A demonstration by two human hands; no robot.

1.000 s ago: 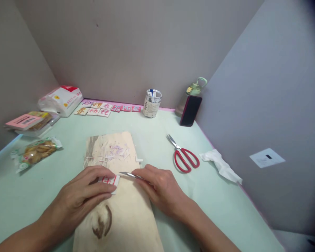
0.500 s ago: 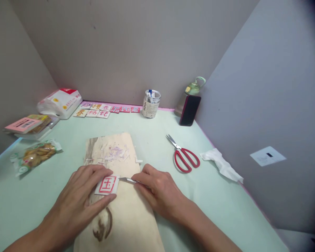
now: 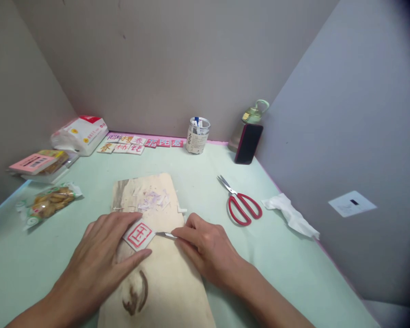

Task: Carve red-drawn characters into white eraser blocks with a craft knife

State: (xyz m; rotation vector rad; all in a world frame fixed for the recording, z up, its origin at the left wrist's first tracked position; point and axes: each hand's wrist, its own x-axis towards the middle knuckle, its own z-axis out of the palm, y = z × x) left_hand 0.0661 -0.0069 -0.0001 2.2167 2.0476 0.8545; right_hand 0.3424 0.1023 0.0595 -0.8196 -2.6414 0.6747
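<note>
My left hand [image 3: 100, 257] is closed round a small white square block [image 3: 139, 234] with a red character inside a red frame, its thumb below and its fingers along the upper left edge. The block sits turned on one corner over a pale wooden board [image 3: 177, 278]. My right hand [image 3: 208, 248] pinches a slim craft knife [image 3: 167, 235], most of its handle hidden by the fingers. The blade points left, and its tip is at the block's right corner; whether it touches I cannot tell.
Purple and white shavings [image 3: 153, 199] lie on the board's far end. Red-handled scissors [image 3: 239, 202] and a crumpled tissue [image 3: 290, 214] are to the right. Farther back stand a tin [image 3: 197, 141], a phone [image 3: 248, 144], a bottle [image 3: 253, 115] and several lettered squares [image 3: 122, 148]. Snack packets [image 3: 53, 200] lie left.
Between my left fingers the block has turned from nearly square-on to a diamond angle, one corner toward the knife. My right hand and the knife have hardly moved.
</note>
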